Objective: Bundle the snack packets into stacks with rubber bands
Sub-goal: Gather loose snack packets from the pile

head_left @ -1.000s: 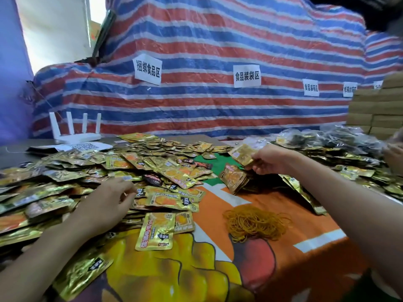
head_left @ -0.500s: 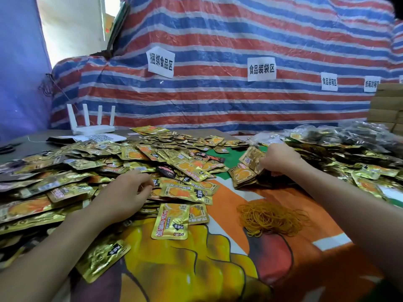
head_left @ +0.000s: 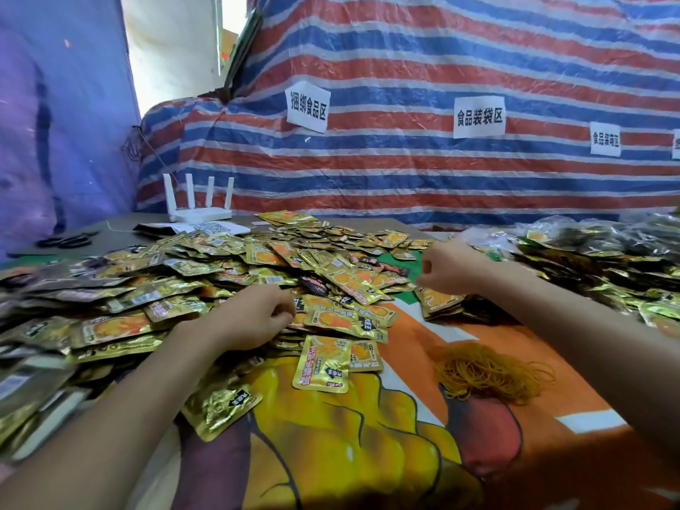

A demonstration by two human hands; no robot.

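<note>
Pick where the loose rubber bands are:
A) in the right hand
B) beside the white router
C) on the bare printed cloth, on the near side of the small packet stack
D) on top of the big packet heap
C: the rubber bands lie in a loose tangle on the orange part of the printed cloth, nearer the camera than the small packet stack and apart from it.

Left hand (head_left: 254, 318) on packets (head_left: 265, 255) (gold) — rubber bands (head_left: 493, 373) nearby.

White router (head_left: 200, 215), scissors (head_left: 66, 240), striped tarp (head_left: 404, 171)
</note>
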